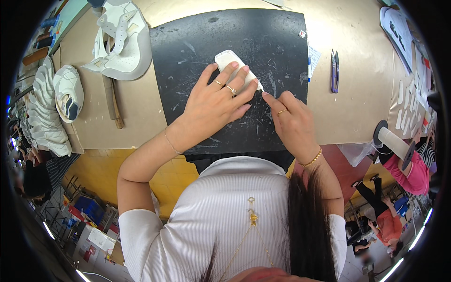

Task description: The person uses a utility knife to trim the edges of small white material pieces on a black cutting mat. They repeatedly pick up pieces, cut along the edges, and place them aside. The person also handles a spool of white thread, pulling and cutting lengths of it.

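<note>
On the black mat (pixel 277 42) lies a white oblong piece (pixel 225 57) with a rounded far end, shaped like a shoe tongue. My left hand (pixel 213 99) rests over it, its fingers stretched out and pressing it flat from above. At the piece's near right corner is my right hand (pixel 295 121), fingers curled and index finger pointing at the edge. A small pale tip shows by that fingertip; whether it is a tool or part of the piece I cannot make out.
Purple-handled thread snips (pixel 334 73) lie right of the mat. To the left are a white shoe upper (pixel 129 51), a wooden-handled tool (pixel 112 103), another shoe upper (pixel 69 91) and a stack of white uppers (pixel 44 113). A thread spool (pixel 393 142) stands at the right edge.
</note>
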### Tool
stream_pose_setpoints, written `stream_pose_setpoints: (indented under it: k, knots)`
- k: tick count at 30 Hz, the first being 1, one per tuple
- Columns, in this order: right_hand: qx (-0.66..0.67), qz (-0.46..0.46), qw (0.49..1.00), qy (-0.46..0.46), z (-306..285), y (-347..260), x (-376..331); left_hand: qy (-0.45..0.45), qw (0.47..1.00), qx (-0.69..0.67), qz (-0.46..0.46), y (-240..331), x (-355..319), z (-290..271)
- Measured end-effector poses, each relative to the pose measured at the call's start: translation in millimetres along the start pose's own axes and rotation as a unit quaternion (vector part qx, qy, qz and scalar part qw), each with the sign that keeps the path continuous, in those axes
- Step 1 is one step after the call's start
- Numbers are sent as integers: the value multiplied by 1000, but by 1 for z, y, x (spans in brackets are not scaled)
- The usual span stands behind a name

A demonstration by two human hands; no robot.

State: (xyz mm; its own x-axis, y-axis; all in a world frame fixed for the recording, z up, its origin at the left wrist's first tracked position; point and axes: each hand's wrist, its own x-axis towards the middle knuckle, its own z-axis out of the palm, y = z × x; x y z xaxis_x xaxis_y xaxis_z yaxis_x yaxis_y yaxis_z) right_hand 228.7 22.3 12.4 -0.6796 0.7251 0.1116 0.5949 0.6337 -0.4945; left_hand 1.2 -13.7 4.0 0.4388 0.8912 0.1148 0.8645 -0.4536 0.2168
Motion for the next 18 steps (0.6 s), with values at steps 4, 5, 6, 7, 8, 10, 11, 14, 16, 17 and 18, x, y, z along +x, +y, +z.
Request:
stream_pose_setpoints:
  k: [4, 5, 6, 7, 8, 10, 11, 14, 16, 17, 18]
  knots:
    - [-7, -4, 1000, 0, 1, 0, 1, -13, 1000, -9, 3, 0, -1, -1]
    - [-9, -3, 1000, -3, 1, -1, 1, -19, 1000, -14, 5, 0, -1, -2]
    - [-11, -2, 1000, -5, 0, -1, 1, -25, 999, -20, 8, 0, -2, -3]
    - [-13, -1, 1000, -7, 0, -2, 2, -31, 999, -25, 10, 0, -2, -4]
    - [-16, 5, 1000, -17, 0, -3, 1, -33, 999, -28, 11, 0, -2, -4]
    - [-23, 15, 999, -34, -2, -4, 1, -36, 999, -33, 13, 1, -3, -3]
    - [-7, 9, 1000, -19, -4, -2, 3, -37, 999, -33, 14, 1, -3, -4]
    - [6, 37, 999, 36, -18, 17, 11, -37, 997, -63, 11, -4, 0, -9]
    - [-32, 121, 987, 105, -32, 46, 9, -40, 991, -125, 8, -20, 8, -12]
    - [-54, 162, 974, 148, -38, 62, 9, -38, 982, -184, -23, -27, 14, -18]
    - [-71, 220, 963, 142, -41, 74, 7, -20, 983, -182, -29, -36, 20, -19]
